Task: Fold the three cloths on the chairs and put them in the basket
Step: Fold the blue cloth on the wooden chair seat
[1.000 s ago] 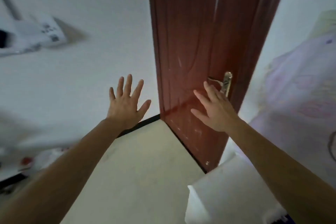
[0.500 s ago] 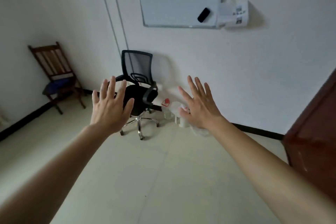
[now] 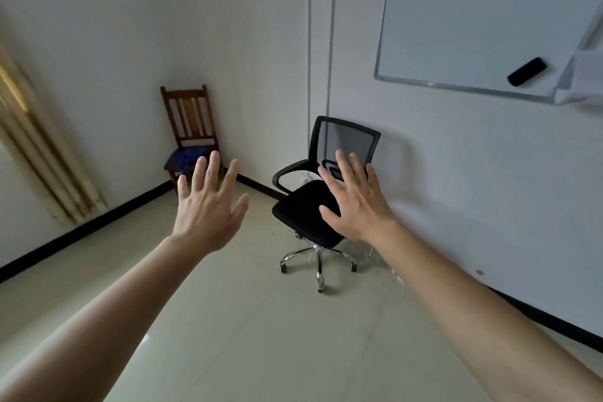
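Work appears unstarted: the left hand (image 3: 208, 206) and right hand (image 3: 355, 202) are spread and empty, one crumpled blue cloth (image 3: 189, 153) lies unfolded on the brown slatted wooden chair's (image 3: 188, 114) seat, and no other cloths or basket are in view.

Both hands, left hand (image 3: 208, 206) and right hand (image 3: 354, 202), are raised with fingers spread before an office chair (image 3: 321, 206) and a wooden chair (image 3: 191, 130) bearing a blue cloth (image 3: 189, 153).

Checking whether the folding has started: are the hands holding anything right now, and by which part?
Nothing is held. The left hand and right hand are both raised with fingers spread; the blue cloth lies on the wooden chair.
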Demonstrator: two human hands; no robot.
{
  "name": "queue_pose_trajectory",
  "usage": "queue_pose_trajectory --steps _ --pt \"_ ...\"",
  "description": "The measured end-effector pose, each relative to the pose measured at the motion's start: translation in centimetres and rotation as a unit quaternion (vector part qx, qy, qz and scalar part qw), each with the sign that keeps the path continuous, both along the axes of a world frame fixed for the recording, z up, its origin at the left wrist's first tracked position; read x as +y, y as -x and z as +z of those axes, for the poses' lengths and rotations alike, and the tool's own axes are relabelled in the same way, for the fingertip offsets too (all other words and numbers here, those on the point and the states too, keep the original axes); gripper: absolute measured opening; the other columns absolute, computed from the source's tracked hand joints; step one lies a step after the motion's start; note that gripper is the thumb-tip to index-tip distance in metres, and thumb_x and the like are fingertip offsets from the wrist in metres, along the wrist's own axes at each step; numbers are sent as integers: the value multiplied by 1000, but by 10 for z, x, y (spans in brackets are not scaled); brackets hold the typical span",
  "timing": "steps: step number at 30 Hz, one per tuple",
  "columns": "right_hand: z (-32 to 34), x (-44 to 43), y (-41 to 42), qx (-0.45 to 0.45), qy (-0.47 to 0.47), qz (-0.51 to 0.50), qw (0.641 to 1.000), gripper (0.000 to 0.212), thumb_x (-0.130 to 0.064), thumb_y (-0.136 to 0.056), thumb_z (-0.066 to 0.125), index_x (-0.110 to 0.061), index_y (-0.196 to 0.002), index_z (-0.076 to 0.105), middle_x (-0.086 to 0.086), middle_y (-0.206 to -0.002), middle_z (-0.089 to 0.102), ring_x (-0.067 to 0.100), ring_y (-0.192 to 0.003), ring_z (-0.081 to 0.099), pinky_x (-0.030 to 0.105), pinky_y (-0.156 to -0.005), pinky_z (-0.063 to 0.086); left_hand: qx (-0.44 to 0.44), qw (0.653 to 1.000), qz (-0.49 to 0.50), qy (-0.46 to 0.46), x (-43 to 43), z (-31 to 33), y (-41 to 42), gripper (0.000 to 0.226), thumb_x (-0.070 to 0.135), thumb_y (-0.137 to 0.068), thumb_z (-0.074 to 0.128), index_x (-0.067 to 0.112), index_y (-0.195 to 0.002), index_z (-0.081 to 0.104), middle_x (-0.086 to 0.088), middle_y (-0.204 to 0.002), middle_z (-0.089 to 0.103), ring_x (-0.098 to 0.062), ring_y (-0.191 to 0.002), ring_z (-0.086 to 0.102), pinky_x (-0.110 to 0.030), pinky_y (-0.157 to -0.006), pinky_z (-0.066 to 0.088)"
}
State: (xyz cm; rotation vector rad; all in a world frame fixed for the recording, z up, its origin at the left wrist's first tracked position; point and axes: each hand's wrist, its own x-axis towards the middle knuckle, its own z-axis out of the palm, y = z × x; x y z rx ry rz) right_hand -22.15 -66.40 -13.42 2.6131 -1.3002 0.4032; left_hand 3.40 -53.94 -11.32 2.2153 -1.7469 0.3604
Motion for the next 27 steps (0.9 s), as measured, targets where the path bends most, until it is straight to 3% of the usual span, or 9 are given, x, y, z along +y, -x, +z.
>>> queue_pose_trajectory --steps 8,18,27 --pt "2 -132 -127 -10 21 48 999 77 -57 -93 39 -28 -158 8 13 -164 -15 36 -152 -10 57 -121 4 31 999 30 20 -112 -16 -105 67 52 -99 31 25 -157 10 -10 -165 -2 -29 -152 -6 -57 -120 7" --pt "11 -352 -318 -32 6 130 991 76 -54 -95 38 -29 -158 5 13 -164 -18 35 -151 -12 56 -122 0 -8 996 86 22 -299 1 -263 69 57 -98 22 21 -156 18 -15 -164 8 -33 -151 4 -60 -117 16" --pt "12 -470 -511 -27 -12 188 982 77 -53 -95 41 -29 -158 6 11 -164 -18 34 -152 -12 55 -122 0 0 988 154 23 -403 -3 -436 73 59 -94 23 23 -156 16 -13 -164 5 -30 -152 1 -58 -119 15"
